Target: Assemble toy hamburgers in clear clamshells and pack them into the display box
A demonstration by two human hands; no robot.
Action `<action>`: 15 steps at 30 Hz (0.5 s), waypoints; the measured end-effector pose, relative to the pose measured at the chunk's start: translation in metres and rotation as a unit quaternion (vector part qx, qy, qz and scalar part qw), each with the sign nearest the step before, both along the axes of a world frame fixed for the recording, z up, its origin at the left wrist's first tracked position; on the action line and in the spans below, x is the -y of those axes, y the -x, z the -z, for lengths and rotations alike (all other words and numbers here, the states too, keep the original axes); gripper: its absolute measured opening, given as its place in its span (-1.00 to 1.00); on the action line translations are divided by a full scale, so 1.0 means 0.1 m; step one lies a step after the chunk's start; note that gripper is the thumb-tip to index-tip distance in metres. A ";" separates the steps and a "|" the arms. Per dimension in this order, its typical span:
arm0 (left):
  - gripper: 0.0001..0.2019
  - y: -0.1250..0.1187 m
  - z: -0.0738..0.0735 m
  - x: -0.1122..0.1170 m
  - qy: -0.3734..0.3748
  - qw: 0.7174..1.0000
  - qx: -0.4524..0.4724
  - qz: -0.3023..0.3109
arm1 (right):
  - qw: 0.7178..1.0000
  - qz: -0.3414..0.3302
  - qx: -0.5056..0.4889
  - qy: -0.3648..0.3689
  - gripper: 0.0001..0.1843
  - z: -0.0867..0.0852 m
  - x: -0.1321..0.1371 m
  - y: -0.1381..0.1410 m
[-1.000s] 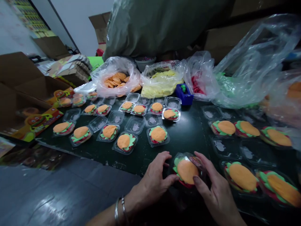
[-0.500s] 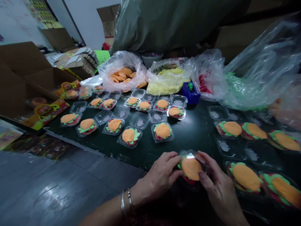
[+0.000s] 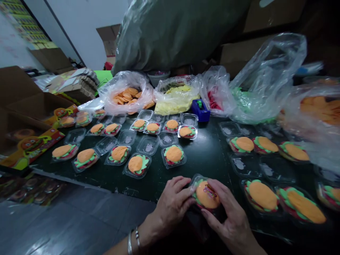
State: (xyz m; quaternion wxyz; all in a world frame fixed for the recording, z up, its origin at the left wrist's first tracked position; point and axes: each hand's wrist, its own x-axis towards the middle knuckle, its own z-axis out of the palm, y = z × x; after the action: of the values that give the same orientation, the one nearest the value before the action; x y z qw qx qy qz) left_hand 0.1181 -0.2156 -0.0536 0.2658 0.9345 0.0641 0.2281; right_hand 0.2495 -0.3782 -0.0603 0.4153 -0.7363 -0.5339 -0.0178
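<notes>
My left hand (image 3: 172, 203) and my right hand (image 3: 225, 216) both grip one clear plastic clamshell (image 3: 205, 194) at the near edge of the dark green table (image 3: 209, 152). Inside it sits a burger-shaped candy with an orange bun, green and red layers. The lid is down over it and a label shows on top. My fingers press on the lid from both sides. Two bangles circle my left wrist.
Several filled and empty clamshells (image 3: 174, 155) cover the table to the left and right. At the back stand plastic bags of orange pieces (image 3: 127, 95), yellow pieces (image 3: 176, 97), red and green pieces (image 3: 244, 101), and a blue tape dispenser (image 3: 200, 109). Cardboard boxes (image 3: 29, 106) lie left.
The clamshell's lid, open a second ago, has been folded down over the burger candy. Both hands have closed in on it and now press on the lid.
</notes>
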 end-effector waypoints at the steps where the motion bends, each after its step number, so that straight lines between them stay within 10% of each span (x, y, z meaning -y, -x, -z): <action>1: -0.74 0.00 0.01 -0.02 0.032 0.999 0.020 -0.001 | 1.000 -0.006 -0.001 0.004 -0.40 -0.01 0.00 0.00; 8: -0.72 0.04 -0.12 -0.21 0.250 0.967 0.011 -0.058 | 0.999 -0.016 0.032 0.031 -0.42 -0.02 0.02 -0.02; 15: -0.68 -0.10 -0.44 -0.06 0.109 0.994 -0.008 0.014 | 0.995 -0.014 0.063 0.070 -0.37 -0.02 0.01 -0.03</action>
State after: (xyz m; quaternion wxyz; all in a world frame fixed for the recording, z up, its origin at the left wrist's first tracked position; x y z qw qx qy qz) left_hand 0.1285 -0.2095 -0.0091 0.3690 0.9024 0.0777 0.2087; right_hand 0.2527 -0.3797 -0.0581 0.3287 -0.7533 -0.5692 -0.0214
